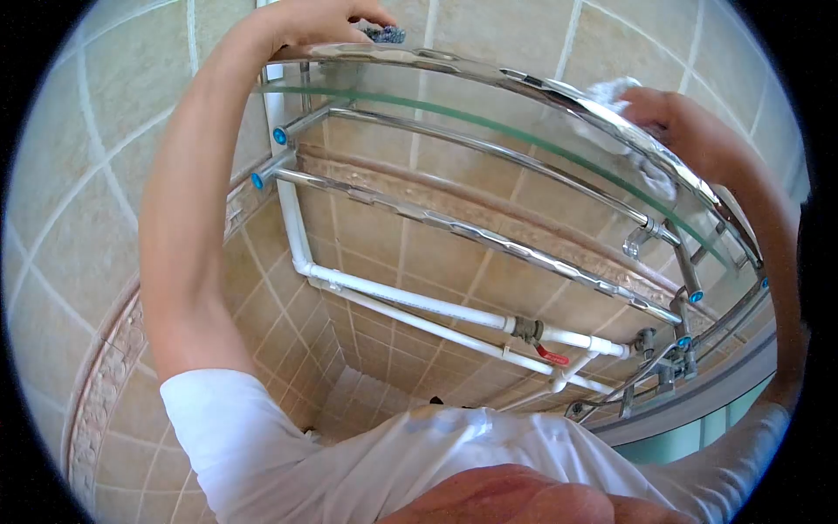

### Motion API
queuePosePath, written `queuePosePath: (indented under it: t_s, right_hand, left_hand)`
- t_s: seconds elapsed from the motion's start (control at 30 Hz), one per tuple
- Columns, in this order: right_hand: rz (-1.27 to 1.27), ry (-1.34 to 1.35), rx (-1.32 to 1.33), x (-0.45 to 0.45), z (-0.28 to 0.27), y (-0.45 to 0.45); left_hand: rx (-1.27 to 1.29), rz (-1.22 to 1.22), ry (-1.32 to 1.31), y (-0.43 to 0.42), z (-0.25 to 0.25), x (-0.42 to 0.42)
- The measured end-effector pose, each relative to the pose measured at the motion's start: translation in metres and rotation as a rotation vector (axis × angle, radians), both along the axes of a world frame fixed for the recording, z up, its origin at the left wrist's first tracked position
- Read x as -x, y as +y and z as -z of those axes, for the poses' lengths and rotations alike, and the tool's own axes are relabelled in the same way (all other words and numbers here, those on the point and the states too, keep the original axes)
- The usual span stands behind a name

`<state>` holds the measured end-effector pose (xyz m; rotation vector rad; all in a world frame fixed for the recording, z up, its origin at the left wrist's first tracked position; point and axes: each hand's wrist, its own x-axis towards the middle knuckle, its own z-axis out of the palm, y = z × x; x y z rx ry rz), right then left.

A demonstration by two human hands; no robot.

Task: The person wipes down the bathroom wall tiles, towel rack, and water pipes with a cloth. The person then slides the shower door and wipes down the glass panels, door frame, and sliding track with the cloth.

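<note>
At the upper left, my left hand [312, 24] reaches over the chrome front rail [375, 54] of a curved glass shelf. Its bent fingers close on a dark, speckled bunched pad [384, 35], possibly a scourer; part of the grip is hidden. On the right, my right hand [659, 113] is closed around a crumpled white cloth [615, 90] at the same rail. More of the cloth shows through the glass shelf [489, 113], behind the rail.
Two chrome bars [463, 229] with blue end caps run below the shelf. Lower down, white pipes [410, 297] cross the tiled wall, with a red-handled valve [550, 354]. A rounded grey edge [698, 397] curves at the lower right.
</note>
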<state>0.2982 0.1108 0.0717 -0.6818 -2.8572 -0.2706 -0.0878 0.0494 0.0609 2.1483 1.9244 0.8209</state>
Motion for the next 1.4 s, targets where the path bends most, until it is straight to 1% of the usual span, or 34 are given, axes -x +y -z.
queuePosePath:
  t_s: [0.03,0.07,0.1,0.13,0.17,0.2,0.23,0.27,0.3,0.33,0.4,0.47,0.53,0.6,0.67,0.7,0.77,0.8,0.87,0.9,0.97,1.0,1.07,1.1,1.13,1.17,1.2,1.23,1.27,1.3,1.33,1.37,1.4]
  right_hand:
    - [-0.004,0.001,0.002,-0.013,-0.001,0.001]
    - [0.081,-0.023,-0.030,-0.026,-0.002,0.003]
    - [0.164,-0.048,-0.062,-0.035,-0.002,0.002]
    - [0.154,-0.050,-0.060,-0.041,-0.002,-0.001]
    - [0.314,-0.063,-0.102,-0.046,-0.002,-0.006]
    - [0.474,-0.078,-0.145,-0.050,-0.001,-0.011]
    - [0.511,0.004,-0.093,-0.053,0.001,-0.015]
    - [0.502,0.000,-0.092,-0.059,0.001,-0.012]
    - [0.425,-0.019,-0.114,-0.069,0.000,-0.005]
    - [0.347,-0.037,-0.135,-0.076,-0.001,0.002]
    - [0.286,0.037,-0.082,-0.079,0.002,0.009]
    - [0.317,-0.019,-0.125,-0.076,0.001,0.004]
    - [0.302,-0.073,-0.110,-0.068,-0.006,-0.006]
    - [0.289,-0.127,-0.096,-0.061,-0.009,-0.010]
    - [0.196,-0.077,0.073,-0.057,-0.009,-0.010]
    - [0.194,-0.077,0.074,-0.055,-0.010,-0.011]
    - [0.216,-0.118,-0.012,-0.053,-0.014,-0.010]
    - [0.220,-0.118,-0.010,-0.053,-0.015,-0.007]
    - [0.038,0.021,0.013,-0.055,-0.011,0.003]
    - [-0.003,0.054,0.053,-0.044,-0.010,0.003]
    - [-0.087,0.117,0.133,-0.020,-0.009,0.004]
    - [-0.183,0.206,0.380,-0.011,-0.008,0.000]
    - [-0.151,0.362,0.584,-0.005,-0.008,0.011]
    - [-0.132,0.379,0.570,-0.006,-0.012,0.017]
    - [-0.212,0.516,0.593,-0.007,-0.018,0.023]
    - [-0.282,0.660,0.598,-0.019,-0.023,0.015]
    - [-0.223,0.724,0.724,-0.013,-0.027,-0.008]
    - [-0.254,0.730,0.726,-0.017,-0.029,-0.009]
    - [-0.287,0.734,0.726,-0.019,-0.030,-0.007]
    - [-0.288,0.740,0.709,-0.022,-0.031,-0.008]
    - [-0.321,0.749,0.752,-0.024,-0.031,-0.009]
    - [-0.352,0.756,0.799,-0.026,-0.032,-0.010]
    - [-0.352,0.758,0.793,-0.027,-0.033,-0.014]
  left_hand:
    - [0.007,0.054,0.216,0.008,-0.005,0.007]
    - [0.014,0.108,0.430,0.015,-0.007,0.014]
    - [0.017,0.101,0.428,0.011,-0.008,0.009]
    - [0.072,0.030,0.377,0.006,-0.010,-0.001]
    - [0.127,-0.040,0.323,0.001,-0.010,-0.009]
    - [0.131,-0.049,0.319,0.000,-0.007,-0.011]
    - [0.096,-0.014,0.177,-0.002,-0.004,-0.011]
    - [0.060,0.022,0.036,-0.004,-0.001,-0.011]
    - [0.056,0.141,-0.092,0.005,0.002,0.000]
    - [0.056,0.133,-0.095,0.004,0.001,-0.001]
    - [0.095,0.154,-0.144,0.004,-0.001,-0.005]
    - [0.068,0.112,-0.152,0.004,0.000,-0.010]
    - [-0.012,-0.131,0.088,-0.014,-0.004,-0.028]
    - [-0.058,-0.128,0.089,-0.009,-0.002,-0.020]
    - [-0.070,-0.195,0.209,-0.010,-0.005,-0.021]
    - [-0.069,-0.196,0.209,-0.010,-0.004,-0.020]
    - [-0.121,-0.157,0.103,-0.008,0.000,-0.016]
    - [-0.120,-0.152,0.103,-0.010,-0.002,-0.017]
    - [-0.161,-0.245,0.225,-0.013,-0.006,-0.018]
    - [-0.161,-0.230,0.225,-0.012,-0.003,-0.015]
    - [-0.427,-0.227,0.279,-0.007,0.000,0.003]
    - [-0.566,-0.218,0.304,-0.003,0.000,0.012]
    - [-0.853,-0.195,0.336,0.004,-0.003,0.022]
    - [-0.955,-0.165,0.216,0.004,-0.003,0.020]
    - [-1.052,-0.134,0.093,0.000,-0.003,0.015]
    - [-1.070,-0.092,0.087,-0.002,-0.006,0.004]
    - [-1.142,-0.121,0.058,-0.009,-0.006,0.001]
    - [-1.211,-0.154,0.025,-0.014,-0.006,0.002]
    - [-1.227,-0.143,0.023,-0.016,-0.005,0.007]
    - [-1.214,-0.061,-0.234,-0.022,-0.003,0.005]
    - [-1.183,0.024,-0.487,-0.025,-0.004,0.002]
    - [-1.190,0.032,-0.487,-0.027,-0.001,-0.001]
    - [-1.246,0.110,-0.525,-0.040,0.006,-0.025]
